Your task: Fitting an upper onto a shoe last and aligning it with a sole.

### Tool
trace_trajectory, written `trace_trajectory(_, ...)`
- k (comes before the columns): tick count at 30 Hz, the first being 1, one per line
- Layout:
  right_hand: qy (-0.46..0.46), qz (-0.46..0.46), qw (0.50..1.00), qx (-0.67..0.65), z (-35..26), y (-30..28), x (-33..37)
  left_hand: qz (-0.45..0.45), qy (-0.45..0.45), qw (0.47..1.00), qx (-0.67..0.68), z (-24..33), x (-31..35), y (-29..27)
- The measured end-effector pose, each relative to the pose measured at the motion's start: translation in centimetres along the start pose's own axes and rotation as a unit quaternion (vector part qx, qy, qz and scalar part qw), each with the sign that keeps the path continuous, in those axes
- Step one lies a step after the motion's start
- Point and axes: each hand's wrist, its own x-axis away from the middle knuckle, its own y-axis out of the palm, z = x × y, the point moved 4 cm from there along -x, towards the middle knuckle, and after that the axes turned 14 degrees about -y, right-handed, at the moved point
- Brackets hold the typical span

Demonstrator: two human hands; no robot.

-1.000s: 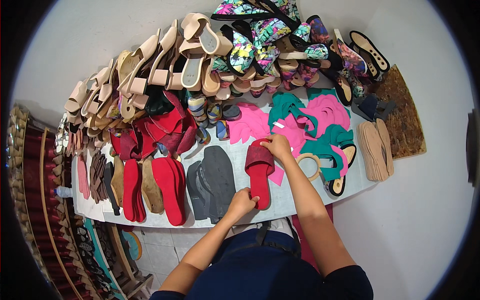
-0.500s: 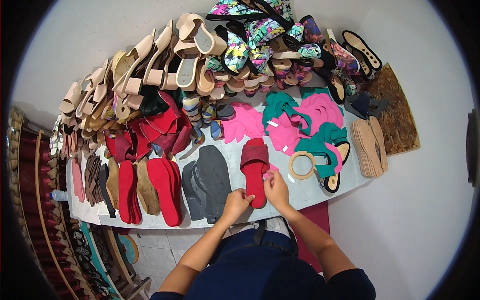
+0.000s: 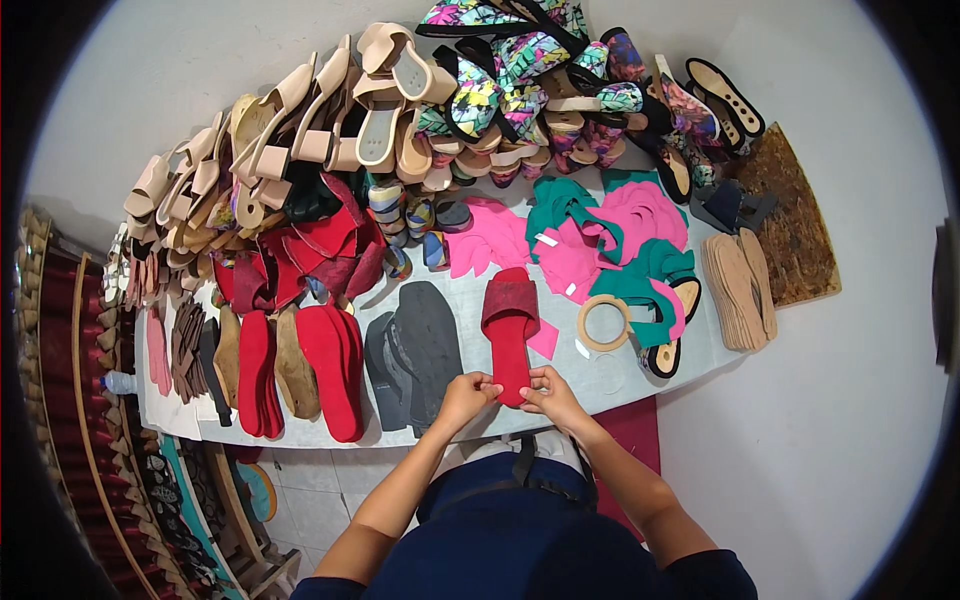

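A red slipper (image 3: 511, 345) with a darker red patterned strap lies heel toward me near the table's front edge. My left hand (image 3: 468, 399) pinches the left side of its heel end. On the opposite side of the heel, my right hand (image 3: 551, 393) grips the edge between thumb and fingers. Just right of the slipper is a small pink square piece (image 3: 543, 340). Dark grey soles (image 3: 428, 350) lie to the left of my left hand. A tan tape roll (image 3: 604, 323) rests beyond my right hand.
Red soles (image 3: 330, 375) and wooden shoe lasts (image 3: 296, 365) line the front left. Pink and green cut pieces (image 3: 625, 230) lie at the back right. Beige heeled sandals (image 3: 290, 110) are heaped behind. Stacked tan soles (image 3: 735, 295) and a brown board (image 3: 795, 220) are at right.
My right hand has come down from beside the strap to the slipper's heel, uncovering the pink square piece. My left hand stays at the heel.
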Motion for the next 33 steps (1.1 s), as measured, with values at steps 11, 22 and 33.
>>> trace_trajectory(11,0.038,-0.014,0.997,0.058,-0.8,-0.1,-0.2,0.027,0.007,0.996,-0.089,1.1,0.6,0.1)
trace_trajectory(22,0.055,0.026,0.995,0.08,-1.3,0.6,0.1,0.029,0.025,0.996,-0.075,0.6,0.9,0.9)
trace_trajectory(33,0.029,0.029,0.992,0.118,-1.7,0.6,0.0,0.066,0.012,0.99,-0.125,1.6,1.2,0.9)
